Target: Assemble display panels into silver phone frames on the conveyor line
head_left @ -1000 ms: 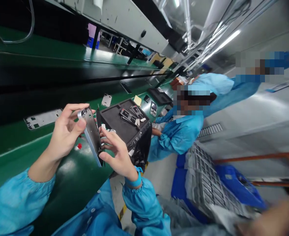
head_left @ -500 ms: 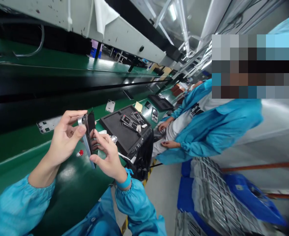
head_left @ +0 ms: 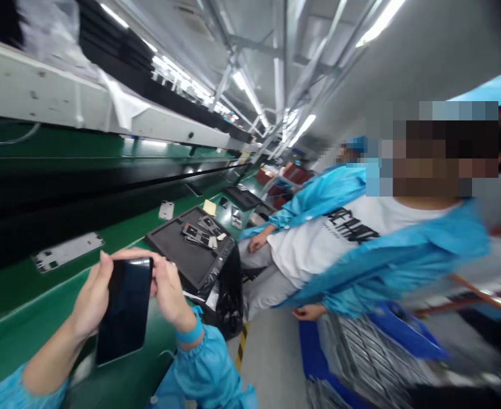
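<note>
A smartphone [head_left: 125, 312] with a dark, blank screen is held above the green bench, its screen facing me. My left hand [head_left: 91, 298] grips its left side and upper edge, thumb near the top corner. At the upper right corner, my right hand [head_left: 167, 287] is closed on the phone, with some fingers hidden behind it. To the left on the bench lies a pale phone-shaped plate [head_left: 69, 251] with cutouts. Beyond my right hand is a black tray [head_left: 174, 247] carrying several flat phone parts [head_left: 199, 234].
A co-worker in a blue smock [head_left: 361, 278] sits at the right. Black plastic [head_left: 230, 289] hangs off the tray's near corner. A smaller pale plate [head_left: 166, 210] and a yellow pad [head_left: 209, 207] lie behind the tray. Blue crates [head_left: 312, 346] stand on the floor, lower right.
The phone has turned from edge-on to screen toward me, and its front no longer stands apart from the frame. My right hand has moved up to its top corner. The view has tilted upward.
</note>
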`<control>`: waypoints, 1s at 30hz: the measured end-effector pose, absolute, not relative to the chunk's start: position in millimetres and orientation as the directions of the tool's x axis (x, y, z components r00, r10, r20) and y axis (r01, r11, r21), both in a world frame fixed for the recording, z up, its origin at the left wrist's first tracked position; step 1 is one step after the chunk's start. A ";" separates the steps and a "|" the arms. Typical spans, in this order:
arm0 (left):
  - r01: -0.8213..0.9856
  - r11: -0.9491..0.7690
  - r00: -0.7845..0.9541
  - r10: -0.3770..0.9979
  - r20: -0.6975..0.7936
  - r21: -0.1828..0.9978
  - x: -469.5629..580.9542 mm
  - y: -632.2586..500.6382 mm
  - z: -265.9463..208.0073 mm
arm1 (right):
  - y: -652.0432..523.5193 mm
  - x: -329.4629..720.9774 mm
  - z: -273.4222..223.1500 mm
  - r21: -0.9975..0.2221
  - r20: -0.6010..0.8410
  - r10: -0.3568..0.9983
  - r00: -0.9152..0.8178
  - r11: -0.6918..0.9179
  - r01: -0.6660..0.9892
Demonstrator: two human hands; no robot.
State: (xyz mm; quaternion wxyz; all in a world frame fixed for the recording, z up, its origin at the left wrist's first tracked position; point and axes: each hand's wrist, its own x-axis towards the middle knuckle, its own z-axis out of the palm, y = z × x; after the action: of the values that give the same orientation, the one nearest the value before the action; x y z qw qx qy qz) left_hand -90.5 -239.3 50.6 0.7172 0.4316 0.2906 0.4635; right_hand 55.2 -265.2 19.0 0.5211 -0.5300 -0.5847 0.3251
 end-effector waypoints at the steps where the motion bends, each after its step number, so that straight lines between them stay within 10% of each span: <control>1: -0.379 0.196 0.413 0.910 -0.024 0.905 -89.8 -242.0 52.8 | -262.8 57.3 22.9 -0.956 0.189 0.977 0.097 0.160 0.245; 10: -0.264 0.140 0.426 0.905 -0.015 0.954 -91.7 -256.6 46.5 | -294.2 62.3 41.6 -0.987 0.138 0.988 0.073 0.131 0.093; 17: -0.101 -0.208 0.291 0.929 0.229 0.973 -82.9 -251.0 38.0 | -278.3 52.2 58.1 -0.954 0.300 0.938 0.173 0.289 0.084; 30: -0.327 0.099 0.202 0.979 -0.033 0.940 -106.3 -230.2 57.3 | -278.8 61.0 22.1 -0.972 0.201 0.976 -0.088 0.210 0.105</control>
State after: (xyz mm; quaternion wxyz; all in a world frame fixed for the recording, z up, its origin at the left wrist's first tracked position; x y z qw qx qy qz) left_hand -106.3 -230.2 57.3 0.6406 0.4369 0.3732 0.5095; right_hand 61.0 -278.8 22.1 0.5004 -0.4535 -0.5954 0.4352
